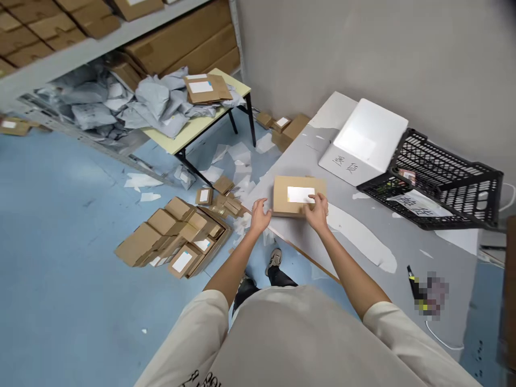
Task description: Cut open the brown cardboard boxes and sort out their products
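A brown cardboard box (281, 194) lies flat near the edge of the grey table, with a white label (299, 194) on its top. My right hand (317, 212) is over the box's right front part, its bent fingers apart and their tips at the label's right end. Just off the box's left side is my left hand (261, 216), thumb and fingers apart with nothing between them.
Behind the box stand a white bin (363, 140) and a black plastic crate (463, 183). A cutter (411, 282) lies at the table's right. Boxes (161, 221) and paper scraps cover floor at left. Grey parcels (153, 97) crowd a yellow table (173, 144) beside shelving (92, 51).
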Demonstrator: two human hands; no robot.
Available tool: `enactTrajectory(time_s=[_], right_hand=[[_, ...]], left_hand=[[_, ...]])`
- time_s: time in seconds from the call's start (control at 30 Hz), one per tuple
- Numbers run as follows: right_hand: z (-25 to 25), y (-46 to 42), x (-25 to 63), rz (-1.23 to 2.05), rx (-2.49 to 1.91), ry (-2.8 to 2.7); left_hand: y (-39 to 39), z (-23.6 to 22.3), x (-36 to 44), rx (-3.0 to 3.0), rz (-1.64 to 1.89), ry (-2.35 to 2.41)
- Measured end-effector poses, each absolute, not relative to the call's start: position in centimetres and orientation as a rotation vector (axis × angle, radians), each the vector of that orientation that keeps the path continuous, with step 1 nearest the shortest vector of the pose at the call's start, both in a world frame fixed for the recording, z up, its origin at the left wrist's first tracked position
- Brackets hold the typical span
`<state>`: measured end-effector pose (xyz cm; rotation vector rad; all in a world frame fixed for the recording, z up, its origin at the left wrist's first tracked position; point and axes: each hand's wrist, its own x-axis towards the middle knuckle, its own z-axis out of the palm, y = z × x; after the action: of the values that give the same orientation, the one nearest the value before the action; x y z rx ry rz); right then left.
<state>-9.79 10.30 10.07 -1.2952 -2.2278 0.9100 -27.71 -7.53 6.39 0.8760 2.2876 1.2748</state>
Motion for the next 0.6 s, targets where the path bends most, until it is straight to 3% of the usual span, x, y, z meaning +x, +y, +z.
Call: enactTrajectory(time_s=[0.3, 0.6], right_hand=[[11.0, -3.8, -24.7, 1.201, -0.568, -2.458], [4.4, -20.1, -35.0, 1.503, -0.352, -2.617]], left_hand=[[-25.2, 4.8, -33.8, 0.523, 1.310, 2.527], [-42.9, -0.6, -38.2, 0.102, 1.301, 2.578]])
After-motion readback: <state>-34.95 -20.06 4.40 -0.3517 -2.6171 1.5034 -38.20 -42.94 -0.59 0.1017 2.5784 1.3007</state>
